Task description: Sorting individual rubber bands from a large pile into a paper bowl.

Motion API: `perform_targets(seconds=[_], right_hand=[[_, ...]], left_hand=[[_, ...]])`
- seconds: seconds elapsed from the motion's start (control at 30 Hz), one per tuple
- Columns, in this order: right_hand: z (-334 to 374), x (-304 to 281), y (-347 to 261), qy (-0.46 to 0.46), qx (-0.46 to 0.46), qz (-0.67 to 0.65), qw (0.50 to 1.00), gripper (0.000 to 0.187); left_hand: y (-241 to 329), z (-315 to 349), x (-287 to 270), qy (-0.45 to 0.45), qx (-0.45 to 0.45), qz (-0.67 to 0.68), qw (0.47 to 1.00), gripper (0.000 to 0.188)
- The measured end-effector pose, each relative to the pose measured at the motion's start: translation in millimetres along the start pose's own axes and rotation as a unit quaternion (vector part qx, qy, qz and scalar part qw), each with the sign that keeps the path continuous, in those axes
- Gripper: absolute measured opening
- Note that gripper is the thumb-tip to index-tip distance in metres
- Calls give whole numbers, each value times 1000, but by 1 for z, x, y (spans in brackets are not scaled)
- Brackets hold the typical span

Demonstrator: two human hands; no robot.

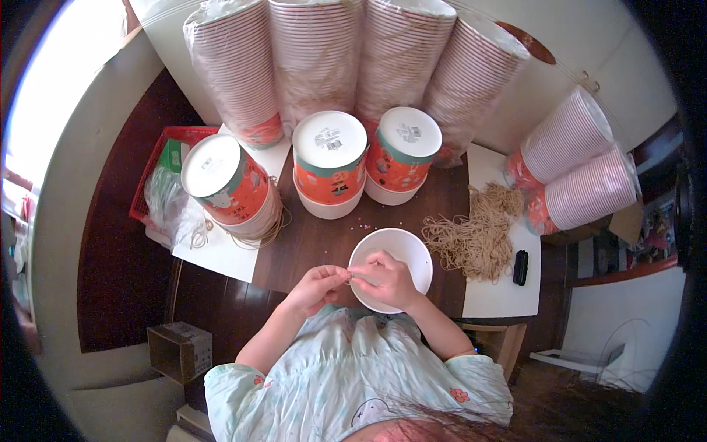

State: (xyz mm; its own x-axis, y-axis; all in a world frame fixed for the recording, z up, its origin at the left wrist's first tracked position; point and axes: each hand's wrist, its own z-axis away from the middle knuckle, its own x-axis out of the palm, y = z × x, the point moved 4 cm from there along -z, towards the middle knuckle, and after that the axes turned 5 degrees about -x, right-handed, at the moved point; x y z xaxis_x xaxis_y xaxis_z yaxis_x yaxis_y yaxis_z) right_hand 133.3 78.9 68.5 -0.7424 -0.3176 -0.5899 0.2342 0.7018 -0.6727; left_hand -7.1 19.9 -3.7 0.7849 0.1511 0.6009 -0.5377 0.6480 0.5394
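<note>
The left hand (pixel 321 287) and right hand (pixel 389 281) are pinching something tiny (pixel 349 276), unidentifiably small, at nine o'clock on the smooth, round bowl (pixel 416 258), tangled fibrous twine (pixel 479 239) lying toward their two o'clock.

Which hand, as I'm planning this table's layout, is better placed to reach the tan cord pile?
Probably the right hand: it is over the white bowl, nearer the cord pile, while the left hand lies farther away.
</note>
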Motion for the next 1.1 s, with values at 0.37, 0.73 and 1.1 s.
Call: perform_targets(seconds=[0.37, 0.73, 1.1], right_hand=[[4, 10, 4, 10, -57, 3, 998, 13], [0, 10, 17, -21, 119, -127, 985, 6], [13, 22, 34, -82, 228, -248, 938, 10]], left_hand=[[4, 4, 4, -6, 0, 47, 999, 10], [7, 2, 7, 42, 236, -248, 939, 6], [8, 3, -6, 39, 184, -31, 982, 2]])
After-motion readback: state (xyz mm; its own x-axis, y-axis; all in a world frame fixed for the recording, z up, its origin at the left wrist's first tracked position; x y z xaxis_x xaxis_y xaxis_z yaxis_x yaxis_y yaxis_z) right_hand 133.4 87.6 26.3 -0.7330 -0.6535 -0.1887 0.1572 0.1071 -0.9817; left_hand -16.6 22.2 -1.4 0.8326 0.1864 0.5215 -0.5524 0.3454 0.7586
